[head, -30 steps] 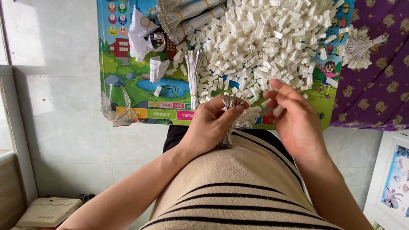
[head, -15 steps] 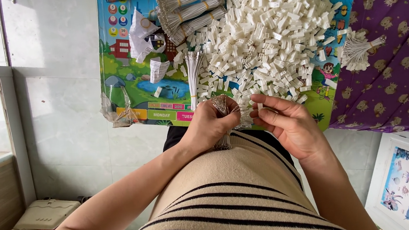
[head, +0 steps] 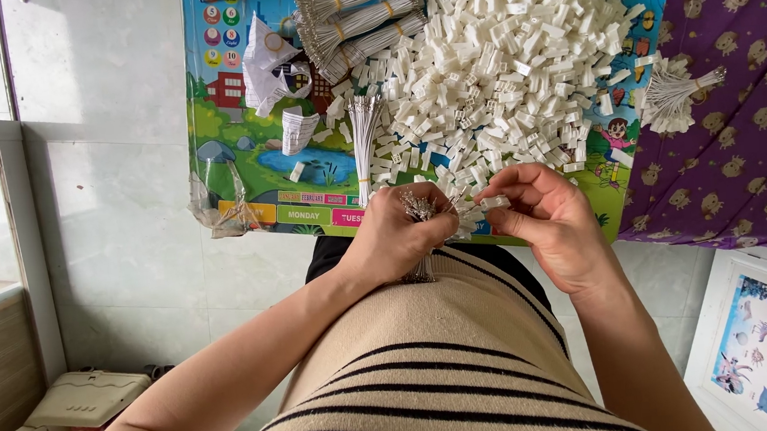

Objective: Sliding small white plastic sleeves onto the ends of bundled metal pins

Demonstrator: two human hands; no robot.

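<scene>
At lower centre, the right hand [head: 548,218] had drawn in from the pile, fingers pinched on a white connector housing [head: 495,202]. The left hand [head: 399,235] stayed fisted around a wire bundle [head: 419,210].

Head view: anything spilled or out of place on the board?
Mostly tidy. One wire bundle lies off the board on the purple cloth, apart from the other bundles. The white pieces stay heaped on the board.

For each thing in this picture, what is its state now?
Left hand: closed around a bundle of thin wires.
Right hand: pinching one small white plastic piece.
White plastic pieces: loose, heaped on the colourful board.
Wire bundles: tied with bands, lying on the board.
</scene>
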